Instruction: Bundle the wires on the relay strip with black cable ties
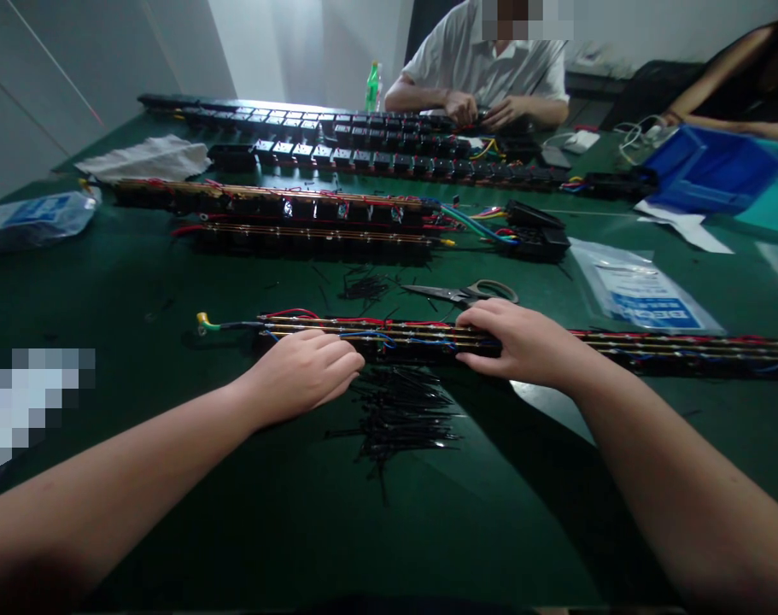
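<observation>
A long black power strip-like bar (420,333) with brass rails and red and blue wires lies across the green table. My left hand (312,369) rests over its left part, fingers curled down at the near edge. Further right, my right hand (517,337) grips the bar, thumb on the near side and fingers on the far side. A yellow-green wire with a ring terminal (202,323) sticks out at the bar's left end. Just in front of the bar lies a pile of black cable ties (407,414). Behind it are scissors (459,293) and cut tie ends (363,284).
More wired bars (312,239) lie farther back on the table (171,530). Plastic bags (645,286) lie at right and left. A white cloth (145,158), a green bottle (371,85) and a blue folder (709,171) are also there. Two people sit at the far side.
</observation>
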A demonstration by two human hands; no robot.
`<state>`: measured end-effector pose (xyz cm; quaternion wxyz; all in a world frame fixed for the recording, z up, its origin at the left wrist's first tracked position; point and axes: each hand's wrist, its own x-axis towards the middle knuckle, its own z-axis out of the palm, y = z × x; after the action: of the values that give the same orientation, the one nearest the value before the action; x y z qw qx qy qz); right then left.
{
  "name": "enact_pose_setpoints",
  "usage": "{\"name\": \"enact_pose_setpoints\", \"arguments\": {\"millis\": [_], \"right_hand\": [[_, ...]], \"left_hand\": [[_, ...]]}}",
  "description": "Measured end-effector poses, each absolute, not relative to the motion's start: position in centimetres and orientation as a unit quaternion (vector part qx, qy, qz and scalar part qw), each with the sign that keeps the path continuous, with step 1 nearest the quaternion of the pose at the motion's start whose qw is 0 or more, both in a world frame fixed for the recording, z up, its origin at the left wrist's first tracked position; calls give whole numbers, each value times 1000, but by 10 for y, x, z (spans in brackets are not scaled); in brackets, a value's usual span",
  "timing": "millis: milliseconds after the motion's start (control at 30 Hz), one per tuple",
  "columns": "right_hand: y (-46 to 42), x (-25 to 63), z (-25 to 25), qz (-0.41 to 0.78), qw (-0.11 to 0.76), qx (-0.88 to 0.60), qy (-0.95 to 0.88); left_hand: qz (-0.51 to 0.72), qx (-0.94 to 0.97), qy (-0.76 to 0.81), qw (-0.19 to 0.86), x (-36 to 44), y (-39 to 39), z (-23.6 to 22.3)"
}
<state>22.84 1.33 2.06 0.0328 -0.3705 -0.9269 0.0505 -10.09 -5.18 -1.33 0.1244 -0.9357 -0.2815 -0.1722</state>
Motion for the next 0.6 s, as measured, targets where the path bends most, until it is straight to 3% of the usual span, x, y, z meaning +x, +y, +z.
{"name": "enact_pose_setpoints", "arguments": {"millis": [200, 433, 600], "right_hand": [[-11, 195, 44, 1, 138, -324, -936], [-31, 129, 51, 89, 1, -299, -950], [-37, 115, 47, 98, 6, -335, -937]], "left_hand": [[-208, -932, -272, 124, -101, -52, -12], [-238, -924, -274, 122, -102, -52, -10], [-246, -921, -283, 105, -104, -52, -12]]}}
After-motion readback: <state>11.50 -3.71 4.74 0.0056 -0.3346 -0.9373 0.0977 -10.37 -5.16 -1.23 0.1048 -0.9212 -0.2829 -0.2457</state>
